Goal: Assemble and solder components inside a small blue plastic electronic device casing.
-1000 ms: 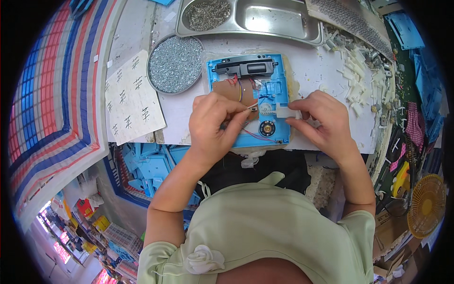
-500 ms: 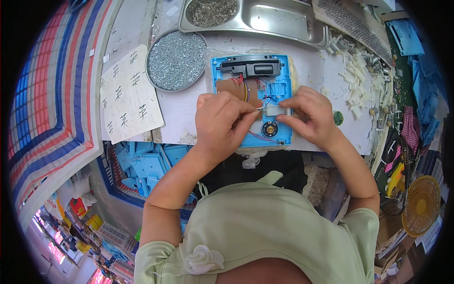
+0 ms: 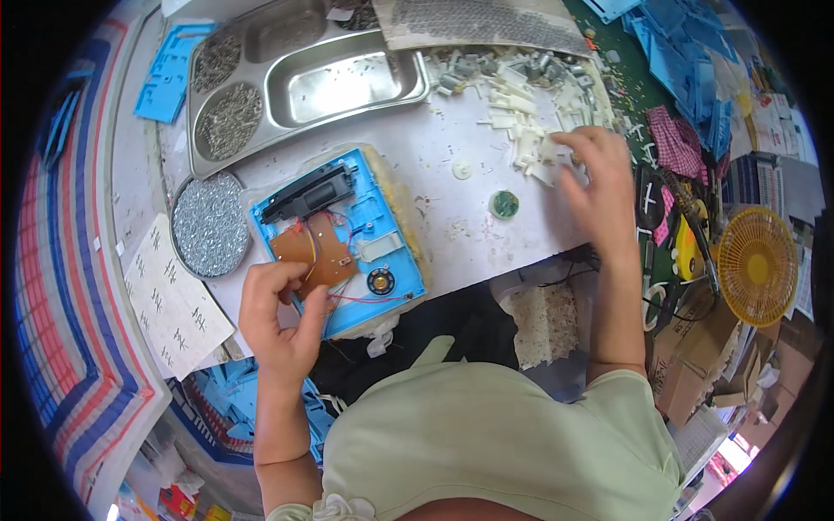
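A blue plastic casing point(image 3: 401, 276) lies tilted on the table in front of me. Along its far side sits a long black part point(image 3: 308, 196), with a brown circuit board point(image 3: 327, 259), thin wires, a whitish block point(image 3: 377, 248) and a small round speaker point(image 3: 380, 280) nearer to me. My left hand point(image 3: 280, 314) is at the casing's near left corner, thumb and fingers apart, its fingertips close to the board. Over to the right, my right hand point(image 3: 599, 189) is open at the edge of a pile of white plastic pieces point(image 3: 530, 130), slightly blurred.
A round dish of small silvery screws point(image 3: 210, 224) stands left of the casing, beside a paper sheet point(image 3: 174, 295). Behind is a compartmented metal tray point(image 3: 343, 78). A green round item point(image 3: 504, 204) lies between casing and right hand. A yellow fan point(image 3: 757, 265) is far right.
My right hand has left the casing and moved right to the white pieces. My left hand has opened out at the casing's corner. The view has swung to the right.
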`<state>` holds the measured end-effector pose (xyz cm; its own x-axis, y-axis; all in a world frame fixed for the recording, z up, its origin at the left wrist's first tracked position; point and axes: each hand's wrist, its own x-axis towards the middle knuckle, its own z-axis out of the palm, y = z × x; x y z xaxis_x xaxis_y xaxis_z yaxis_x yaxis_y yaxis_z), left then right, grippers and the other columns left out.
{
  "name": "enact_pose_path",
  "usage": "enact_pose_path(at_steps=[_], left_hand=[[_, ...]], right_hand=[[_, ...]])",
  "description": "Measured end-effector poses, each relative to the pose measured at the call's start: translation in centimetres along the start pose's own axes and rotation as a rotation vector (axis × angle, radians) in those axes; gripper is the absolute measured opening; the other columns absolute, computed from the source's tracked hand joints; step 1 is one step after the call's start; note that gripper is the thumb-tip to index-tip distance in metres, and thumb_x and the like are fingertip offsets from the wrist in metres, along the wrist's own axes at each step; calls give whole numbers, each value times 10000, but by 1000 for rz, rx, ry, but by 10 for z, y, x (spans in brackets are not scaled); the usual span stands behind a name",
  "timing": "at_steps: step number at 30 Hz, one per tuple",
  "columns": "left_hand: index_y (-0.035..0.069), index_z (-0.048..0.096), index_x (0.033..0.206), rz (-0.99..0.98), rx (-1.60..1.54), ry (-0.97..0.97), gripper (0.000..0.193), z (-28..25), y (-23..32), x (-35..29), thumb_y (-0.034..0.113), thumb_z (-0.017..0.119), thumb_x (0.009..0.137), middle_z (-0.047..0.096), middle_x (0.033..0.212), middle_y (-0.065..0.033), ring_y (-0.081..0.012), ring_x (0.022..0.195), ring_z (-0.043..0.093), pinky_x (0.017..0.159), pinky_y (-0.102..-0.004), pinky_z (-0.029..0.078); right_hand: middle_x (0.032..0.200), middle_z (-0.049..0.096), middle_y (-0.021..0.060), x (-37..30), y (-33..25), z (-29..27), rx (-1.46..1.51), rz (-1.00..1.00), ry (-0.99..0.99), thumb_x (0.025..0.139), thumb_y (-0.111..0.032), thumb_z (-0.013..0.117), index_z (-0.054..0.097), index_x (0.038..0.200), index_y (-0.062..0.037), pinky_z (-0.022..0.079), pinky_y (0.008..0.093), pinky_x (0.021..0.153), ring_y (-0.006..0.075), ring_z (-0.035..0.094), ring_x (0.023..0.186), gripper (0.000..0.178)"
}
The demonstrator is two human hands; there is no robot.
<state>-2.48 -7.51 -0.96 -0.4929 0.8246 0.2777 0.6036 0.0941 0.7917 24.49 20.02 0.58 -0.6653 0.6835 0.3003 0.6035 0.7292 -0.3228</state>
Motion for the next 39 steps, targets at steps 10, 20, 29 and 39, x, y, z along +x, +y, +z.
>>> enact_pose_path(at_steps=[10,20,29,39], left_hand=[[28,672,1037,229,-11,-246,273,21,55,58,81,818,813,650,861,-115,-269,739,645,626,-364,504],[19,665,927,-83,-311,-776,250,62,78,107,250,756,955,631,705,-23,-59,611,543,535,-261,416],[6,748,891,166,58,-385,316,125,34,206,321,738,907,722,794,-172,-296,648,677,663,-402,538],[78,764,896,240,455,-163,223,152,6,245,297,764,853,741,800,-163,-369,776,724,738,-453,575]], right_hand=[[992,684,141,-8,2,-11,233,71,-82,819,-99,742,693,1055,-53,519,404,854,314,651,953,246],[910,722,109,-21,-61,-4,965,-18,-178,800,20,814,708,1044,4,560,311,706,194,717,792,267],[883,705,139,-40,-21,8,1644,425,-79,856,44,771,600,952,2,578,301,724,192,700,788,201],[876,704,97,-62,-3,7,1798,618,-10,822,-7,814,586,1220,2,529,277,665,150,644,701,458]])
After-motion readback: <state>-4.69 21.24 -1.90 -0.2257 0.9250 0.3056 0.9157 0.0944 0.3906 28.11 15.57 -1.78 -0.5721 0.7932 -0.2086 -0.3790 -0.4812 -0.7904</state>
